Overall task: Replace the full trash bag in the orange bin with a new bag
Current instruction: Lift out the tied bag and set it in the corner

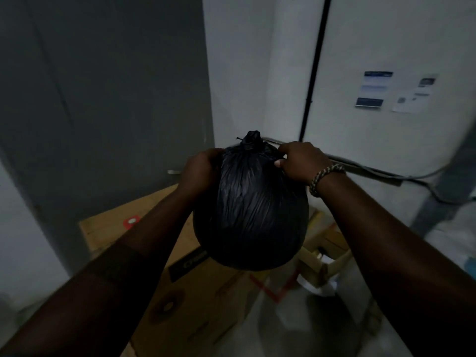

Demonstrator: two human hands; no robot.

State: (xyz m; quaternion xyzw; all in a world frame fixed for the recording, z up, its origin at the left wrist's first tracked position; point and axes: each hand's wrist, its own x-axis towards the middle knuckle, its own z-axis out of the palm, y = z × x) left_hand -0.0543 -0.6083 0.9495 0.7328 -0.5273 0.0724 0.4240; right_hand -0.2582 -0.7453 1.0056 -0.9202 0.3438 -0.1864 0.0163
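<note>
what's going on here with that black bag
A person is holding a full black trash bag up in the air. The left hand and right hand grip it on either side, just below the knot that ties its top shut. The bag hangs above cardboard boxes on the floor by a grey door. No orange bin or new bag is in view.

I am holding the trash bag [251, 210] between my left hand [199, 168] and right hand [300, 161], knot on top. It is hanging above a carton [195, 305]; an open box [324, 256] is sitting right of that, a door [103, 99] standing behind left.
</note>
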